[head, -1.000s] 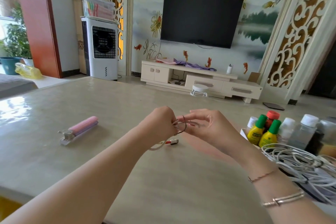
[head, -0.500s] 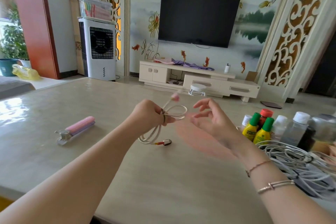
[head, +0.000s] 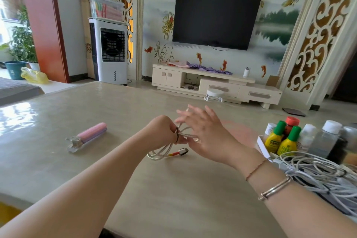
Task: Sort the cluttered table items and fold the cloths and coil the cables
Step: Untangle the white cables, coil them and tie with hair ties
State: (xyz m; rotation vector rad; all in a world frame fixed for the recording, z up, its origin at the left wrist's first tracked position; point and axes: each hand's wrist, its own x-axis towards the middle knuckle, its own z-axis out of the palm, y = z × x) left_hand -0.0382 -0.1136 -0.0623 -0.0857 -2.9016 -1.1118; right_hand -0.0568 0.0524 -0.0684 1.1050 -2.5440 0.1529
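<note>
A short braided silver cable [head: 164, 150] with a red and black plug hangs in loops above the beige table [head: 58, 160]. My left hand [head: 164, 131] grips the bundled loops, with a dark band around them at the fingers. My right hand [head: 204, 133] sits just to the right, fingers spread and blurred; its thumb and lower fingers touch the upper loop. A tangled pile of white cables [head: 318, 176] lies at the right edge of the table.
A pink and purple folded gadget [head: 87, 137] lies on the table to the left. A white tray [head: 262, 147] with several small bottles stands at the right, behind the white cables. Beyond the table are a TV unit and an air cooler.
My right hand moved from open and apart back onto the cable loop. The loose pink-tipped end that stuck up half a second ago is hidden behind that hand now. Both hands dropped slightly.
</note>
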